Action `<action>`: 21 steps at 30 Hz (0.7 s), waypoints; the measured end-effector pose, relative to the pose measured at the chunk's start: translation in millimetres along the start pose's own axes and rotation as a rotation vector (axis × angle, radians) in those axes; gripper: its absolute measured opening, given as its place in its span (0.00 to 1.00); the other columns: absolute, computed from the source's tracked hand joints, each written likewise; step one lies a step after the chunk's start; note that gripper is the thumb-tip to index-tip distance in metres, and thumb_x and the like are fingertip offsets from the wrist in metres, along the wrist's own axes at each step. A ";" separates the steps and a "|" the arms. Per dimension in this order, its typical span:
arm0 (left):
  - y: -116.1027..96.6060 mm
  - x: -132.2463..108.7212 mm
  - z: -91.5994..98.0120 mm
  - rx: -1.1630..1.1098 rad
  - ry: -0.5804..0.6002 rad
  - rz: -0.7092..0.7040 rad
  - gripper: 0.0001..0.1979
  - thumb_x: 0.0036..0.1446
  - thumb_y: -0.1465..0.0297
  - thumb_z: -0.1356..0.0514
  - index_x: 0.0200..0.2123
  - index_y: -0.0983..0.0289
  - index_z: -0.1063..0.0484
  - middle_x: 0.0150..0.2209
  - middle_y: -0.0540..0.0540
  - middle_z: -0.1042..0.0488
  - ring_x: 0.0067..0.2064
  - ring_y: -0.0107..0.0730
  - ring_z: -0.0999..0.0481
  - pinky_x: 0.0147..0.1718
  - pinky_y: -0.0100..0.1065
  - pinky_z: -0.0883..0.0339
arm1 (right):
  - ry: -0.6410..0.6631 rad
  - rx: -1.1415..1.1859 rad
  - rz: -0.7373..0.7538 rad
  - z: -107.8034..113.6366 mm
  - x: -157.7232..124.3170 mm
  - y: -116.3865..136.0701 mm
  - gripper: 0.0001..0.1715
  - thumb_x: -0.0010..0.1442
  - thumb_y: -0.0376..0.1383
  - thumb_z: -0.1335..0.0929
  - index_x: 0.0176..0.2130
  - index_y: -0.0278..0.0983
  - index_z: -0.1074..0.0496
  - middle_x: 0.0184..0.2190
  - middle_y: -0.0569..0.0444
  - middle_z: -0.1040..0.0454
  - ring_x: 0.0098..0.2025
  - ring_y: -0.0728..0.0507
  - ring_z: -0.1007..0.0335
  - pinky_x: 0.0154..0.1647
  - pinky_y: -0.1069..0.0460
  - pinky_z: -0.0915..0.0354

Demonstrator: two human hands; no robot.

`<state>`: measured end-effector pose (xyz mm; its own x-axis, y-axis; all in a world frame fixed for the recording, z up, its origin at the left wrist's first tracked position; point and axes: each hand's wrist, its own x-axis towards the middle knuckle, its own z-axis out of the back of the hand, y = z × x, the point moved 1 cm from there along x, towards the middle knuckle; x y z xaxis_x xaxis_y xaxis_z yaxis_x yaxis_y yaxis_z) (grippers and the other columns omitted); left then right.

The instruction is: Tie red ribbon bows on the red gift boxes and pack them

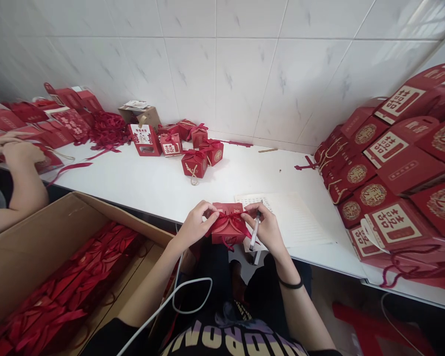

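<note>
A small red gift box (228, 234) sits in front of me at the table's edge, with a dark red ribbon (229, 216) tied in a bow across its top. My left hand (197, 225) is closed at the bow's left side, thumb and finger pinching the ribbon. On the other side, my right hand (267, 228) pinches the ribbon's right loop. A pen (255, 231) is also tucked in the fingers of that hand, pointing down. Under the right hand lie sheets of lined paper (300, 217), some with handwriting.
Finished-looking red boxes (195, 164) with bows stand at the back. Stacked red boxes and bags (389, 173) fill the right. At left, a cardboard carton (70, 202) holds many ribboned boxes. Another person's hands (20, 151) work near a ribbon pile (109, 129). A white cable (163, 304) crosses my lap.
</note>
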<state>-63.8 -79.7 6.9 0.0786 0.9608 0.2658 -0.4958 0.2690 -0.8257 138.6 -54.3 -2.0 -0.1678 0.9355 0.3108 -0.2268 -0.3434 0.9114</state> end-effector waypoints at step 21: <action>-14.3 23.6 19.2 0.140 0.244 -0.251 0.05 0.53 0.73 0.43 0.35 0.61 0.29 0.39 0.54 0.29 0.43 0.34 0.29 0.46 0.40 0.34 | -0.095 -0.318 0.611 -36.0 -41.3 36.2 0.05 0.61 0.34 0.34 0.40 0.40 0.33 0.39 0.49 0.28 0.45 0.42 0.33 0.46 0.44 0.37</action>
<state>-71.5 -62.2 34.5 0.4081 0.8585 0.3105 -0.5473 0.5023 -0.6694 102.8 -108.3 8.5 -0.2738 0.5648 0.7785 -0.3909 -0.8049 0.4464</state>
